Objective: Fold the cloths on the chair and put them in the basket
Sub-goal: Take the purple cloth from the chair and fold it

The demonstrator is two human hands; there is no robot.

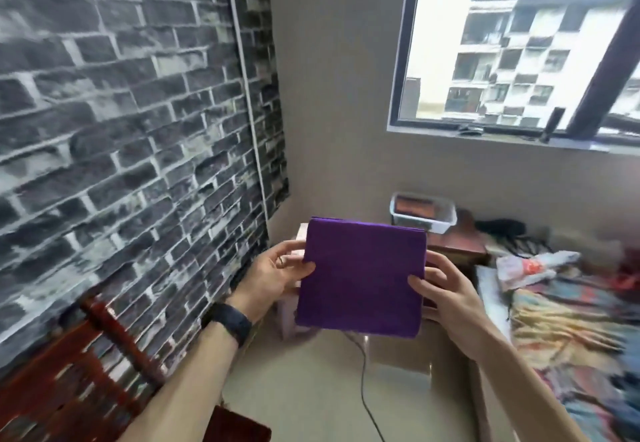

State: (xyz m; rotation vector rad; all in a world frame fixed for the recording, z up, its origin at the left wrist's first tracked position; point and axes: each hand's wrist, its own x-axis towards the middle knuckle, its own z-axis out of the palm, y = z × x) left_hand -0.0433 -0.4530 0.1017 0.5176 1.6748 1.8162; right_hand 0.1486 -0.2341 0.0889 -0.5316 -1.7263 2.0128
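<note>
Left hand (277, 273) and right hand (446, 289) pinch opposite edges of the folded square purple cloth (362, 275), thumbs in front, apparently keeping folds aligned for the white plastic basket (423, 213) beyond the fingertips.

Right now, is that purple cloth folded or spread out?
Folded: the purple cloth is a neat square with layered top edges, held between both hands.

Matt purple cloth (362, 275) — translucent plastic basket (423, 212).
</note>
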